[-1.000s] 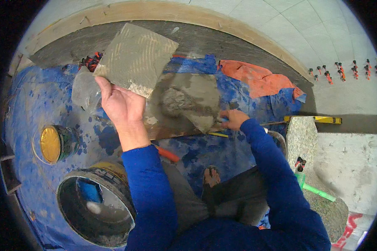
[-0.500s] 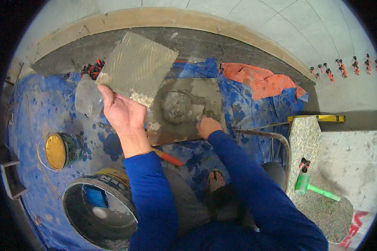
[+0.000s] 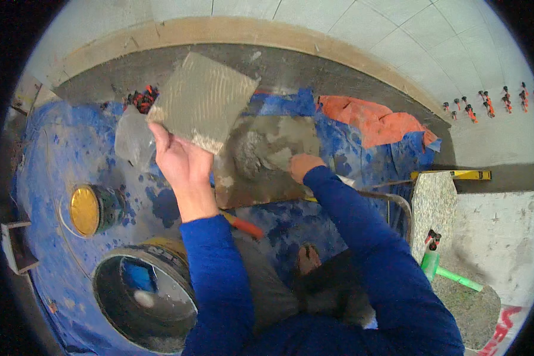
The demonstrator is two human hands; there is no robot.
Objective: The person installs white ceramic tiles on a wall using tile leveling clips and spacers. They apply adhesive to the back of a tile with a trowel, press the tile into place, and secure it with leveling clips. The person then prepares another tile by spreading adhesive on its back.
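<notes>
My left hand (image 3: 184, 163) holds up a square tile (image 3: 204, 101) by its near edge, thumb at the left corner and fingers underneath. Grey mortar with ridged streaks coats the face of the tile turned up. My right hand (image 3: 305, 168) is closed around the handle of a trowel (image 3: 280, 158), whose mortar-smeared blade points left into the grey mortar heap (image 3: 248, 155). That heap lies on a square board (image 3: 261, 194) on the floor, with mortar spread over its far part. The trowel's handle is hidden in my fist.
Blue tarp (image 3: 154, 202) covers the floor. A big bucket (image 3: 110, 308) and a small can (image 3: 86, 210) stand left; an orange-handled tool (image 3: 245, 226) lies beside the board. At right are a green mallet (image 3: 457, 277), a yellow level (image 3: 471, 175) and a bent metal bar (image 3: 397, 199).
My right hand has moved slightly right and away with the trowel, and more of the blade shows against the mortar. The left hand still holds the tile, tilted a little differently.
</notes>
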